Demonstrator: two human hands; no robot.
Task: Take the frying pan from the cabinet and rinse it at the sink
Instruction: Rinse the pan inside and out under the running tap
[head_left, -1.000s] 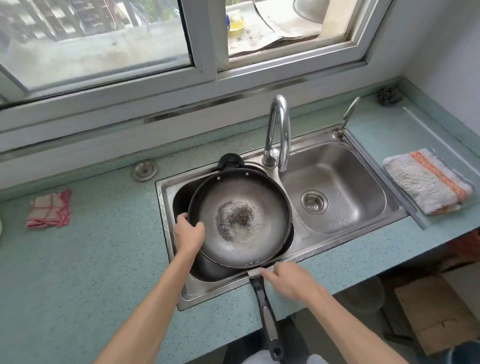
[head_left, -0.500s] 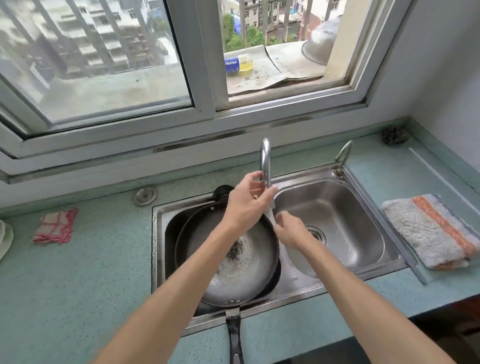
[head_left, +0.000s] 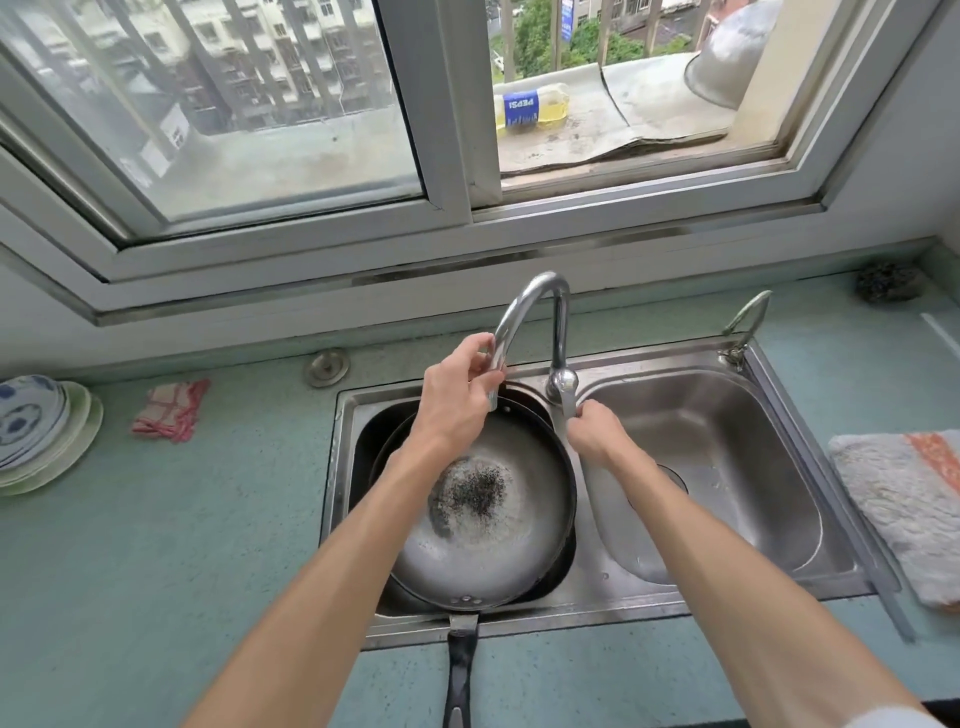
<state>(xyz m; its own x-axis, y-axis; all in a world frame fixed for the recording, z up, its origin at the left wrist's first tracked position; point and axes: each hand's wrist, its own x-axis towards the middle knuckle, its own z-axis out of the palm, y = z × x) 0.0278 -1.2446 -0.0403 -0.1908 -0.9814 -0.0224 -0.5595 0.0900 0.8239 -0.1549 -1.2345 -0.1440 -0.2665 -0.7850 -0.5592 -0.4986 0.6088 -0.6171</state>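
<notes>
- The frying pan (head_left: 483, 519) lies in the sink's (head_left: 727, 605) left basin.
- The left hand (head_left: 457, 400) curls its fingers round the tap spout (head_left: 535, 283).
- The right hand (head_left: 597, 436) grips the tap lever (head_left: 569, 402) in its fingers.

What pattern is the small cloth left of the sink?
The cloth is red-and-white checked; the head view shows it best.

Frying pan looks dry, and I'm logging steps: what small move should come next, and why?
Probably the right hand should open the tap lever it grips. The left hand holds the spout with its mouth over the frying pan, and no water shows running.
</notes>
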